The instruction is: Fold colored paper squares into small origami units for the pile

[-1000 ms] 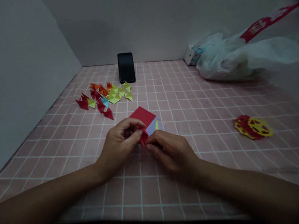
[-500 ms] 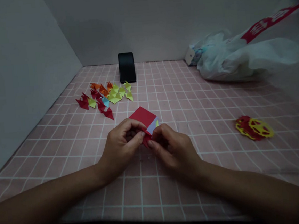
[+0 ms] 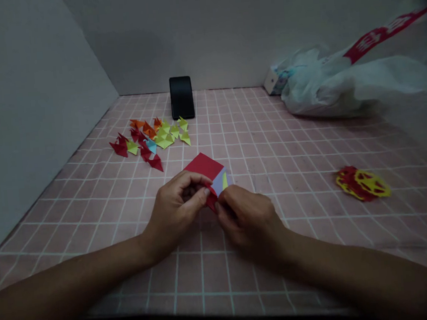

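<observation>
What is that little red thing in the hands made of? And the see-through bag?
The small red piece pinched between the left hand and right hand looks like thin matte paper, since it keeps sharp folds. The bag looks like thin, slightly glossy plastic: it is crinkled and translucent.

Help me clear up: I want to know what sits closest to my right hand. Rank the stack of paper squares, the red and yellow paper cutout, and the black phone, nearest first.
1. Stack of paper squares: just beyond the right hand, at its fingertips.
2. Red and yellow paper cutout: off to the right on the table.
3. Black phone: propped at the back wall, farthest.
</observation>
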A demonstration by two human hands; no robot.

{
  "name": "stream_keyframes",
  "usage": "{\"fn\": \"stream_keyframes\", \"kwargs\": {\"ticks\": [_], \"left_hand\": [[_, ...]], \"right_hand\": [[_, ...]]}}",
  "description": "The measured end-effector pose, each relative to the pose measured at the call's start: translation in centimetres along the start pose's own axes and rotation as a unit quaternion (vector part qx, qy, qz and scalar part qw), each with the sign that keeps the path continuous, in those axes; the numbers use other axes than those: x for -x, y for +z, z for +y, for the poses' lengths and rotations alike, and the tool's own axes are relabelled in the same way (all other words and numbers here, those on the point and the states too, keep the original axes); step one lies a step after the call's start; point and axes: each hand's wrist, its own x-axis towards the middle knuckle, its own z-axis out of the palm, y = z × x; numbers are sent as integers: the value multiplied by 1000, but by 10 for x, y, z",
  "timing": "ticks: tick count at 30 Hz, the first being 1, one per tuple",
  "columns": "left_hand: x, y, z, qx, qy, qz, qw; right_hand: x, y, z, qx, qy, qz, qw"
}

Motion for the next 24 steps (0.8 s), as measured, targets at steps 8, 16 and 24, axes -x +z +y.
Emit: {"fn": "stream_keyframes", "kwargs": {"ticks": [8,16,24], "left_hand": [[0,-5,0,-22,25,-1,999],[-1,-5,1,-37,53,-16,998],[0,-5,3,-45,46,-30,997]], "right_hand": [[-7,-9,2,-226,127,-33,965],[-13,-2,4,-512,312,-65,797],[-13,-2,4,-538,331,-74,772]]}}
